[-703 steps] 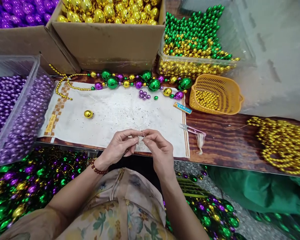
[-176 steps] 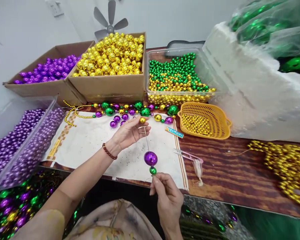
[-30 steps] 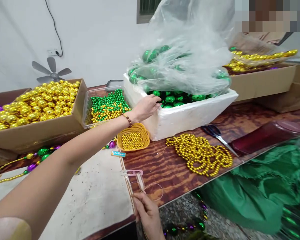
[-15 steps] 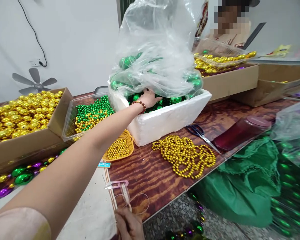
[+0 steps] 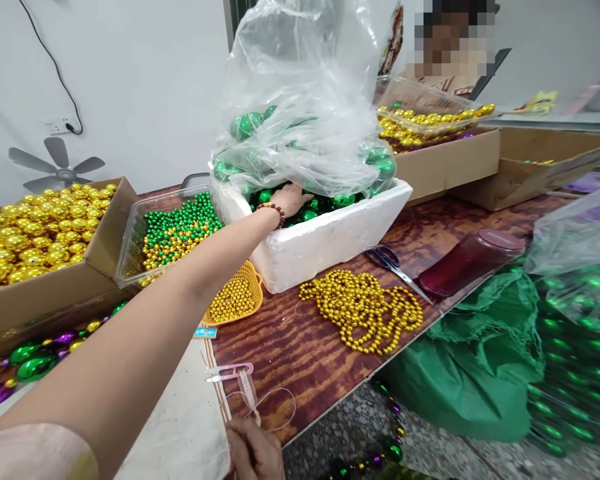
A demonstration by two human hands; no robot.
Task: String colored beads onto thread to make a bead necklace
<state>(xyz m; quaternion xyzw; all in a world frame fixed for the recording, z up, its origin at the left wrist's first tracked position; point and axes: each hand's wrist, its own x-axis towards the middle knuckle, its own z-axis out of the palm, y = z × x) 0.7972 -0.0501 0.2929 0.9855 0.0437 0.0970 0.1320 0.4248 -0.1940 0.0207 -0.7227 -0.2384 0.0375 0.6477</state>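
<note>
My left hand [image 5: 289, 200], with a beaded bracelet at the wrist, reaches into a white foam box [image 5: 330, 241] among shiny green balls [image 5: 343, 200]. One digit stretches out to the side; the other fingertips are hidden among the balls and under a clear plastic bag [image 5: 305, 80]. At the table's front edge, my right hand [image 5: 256, 450] is closed, with a thin thread [image 5: 293, 400] looping out beside its fingers. Just beyond it lie small pink-handled thread snips [image 5: 235, 371]. Gold bead strands [image 5: 365, 310] lie in front of the box.
Left are a carton of gold balls [image 5: 35, 230], a clear tray of small beads [image 5: 180, 223] and a yellow basket [image 5: 255, 293]. Scissors [image 5: 393, 263] and a dark red bottle [image 5: 470, 263] lie right. Green cloth [image 5: 465, 380] hangs at the edge. A person [image 5: 455, 40] is behind cartons.
The view has shifted slightly, so most things sit a little further left. My left hand stays in the foam box, and my right hand stays closed at the table edge.
</note>
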